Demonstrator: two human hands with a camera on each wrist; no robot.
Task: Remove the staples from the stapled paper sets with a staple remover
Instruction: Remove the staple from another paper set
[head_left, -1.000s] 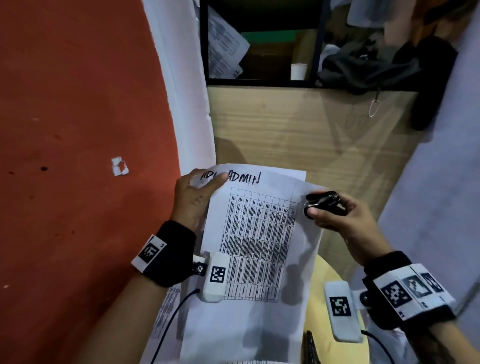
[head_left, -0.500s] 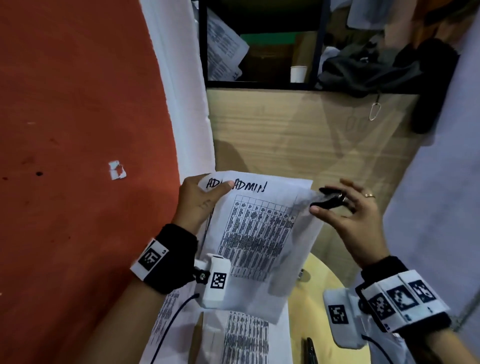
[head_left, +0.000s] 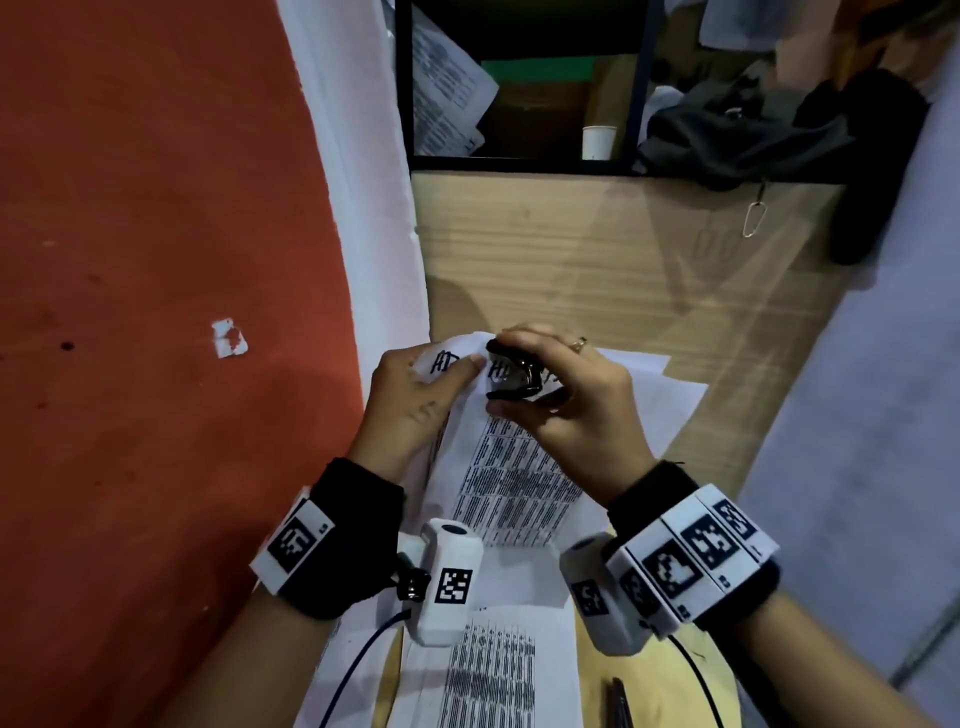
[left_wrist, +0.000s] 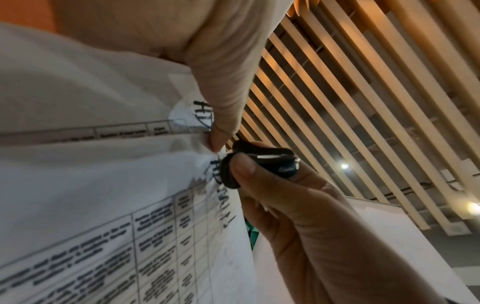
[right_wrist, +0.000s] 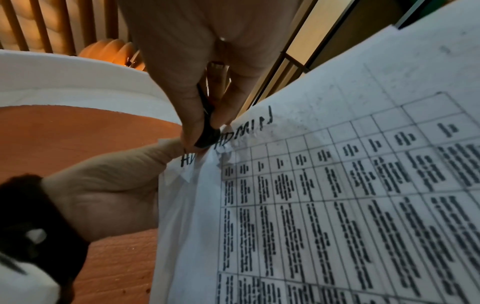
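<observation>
Moved since a second ago — right hand (head_left: 566, 410) with the staple remover (head_left: 514, 382), from the paper set's right edge across to its top-left corner; the left hand keeps its place there.

- Left hand (head_left: 410, 410): grip clenched on the top-left corner of the stapled paper set (head_left: 519, 483), thumb over the sheet, corner bunched and lifted off the table (head_left: 571, 260).
- Handwriting, black marker, along the top edge: begins just right of the left grip, runs under the remover; reads roughly "AD… ADMIN", with the first letters creased.
- Staple remover, black, claw type: pinched between right thumb and fingers, right grip grasping it, claws against the paper immediately right of the left thumb. The staple itself cannot be made out.
- Printed table below both grips: text too blurred to read.
- Second printed sheet (head_left: 493, 670): lies below the wrists, nearer the body.

Judgement — remover now sits at the corner, so the bite on the staple seems under way; whether it is out cannot be told.
</observation>
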